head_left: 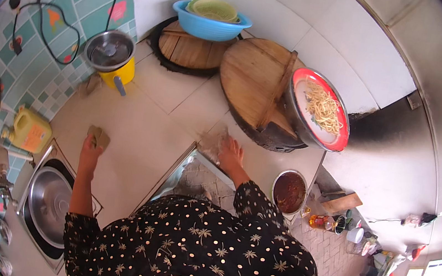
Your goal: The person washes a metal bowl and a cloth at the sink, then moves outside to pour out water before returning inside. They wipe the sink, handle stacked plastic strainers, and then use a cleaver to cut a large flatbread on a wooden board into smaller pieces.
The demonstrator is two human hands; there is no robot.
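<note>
My left hand holds a brownish cloth or sponge over the light tiled counter, between the yellow-handled pot and the sink. Near the counter's front corner, my right hand lies with fingers spread; a greyish, blurred thing, perhaps a cloth, is beside its fingertips, and whether the hand touches it I cannot tell. To the right of that hand stands a bowl of dark red sauce. A round wooden lid covers a stove pan beyond it.
A metal pot on a yellow base stands at the back left. The sink basin and a yellow jug are at the left. A red-rimmed plate of pale strips leans by the lid. A blue basin sits behind.
</note>
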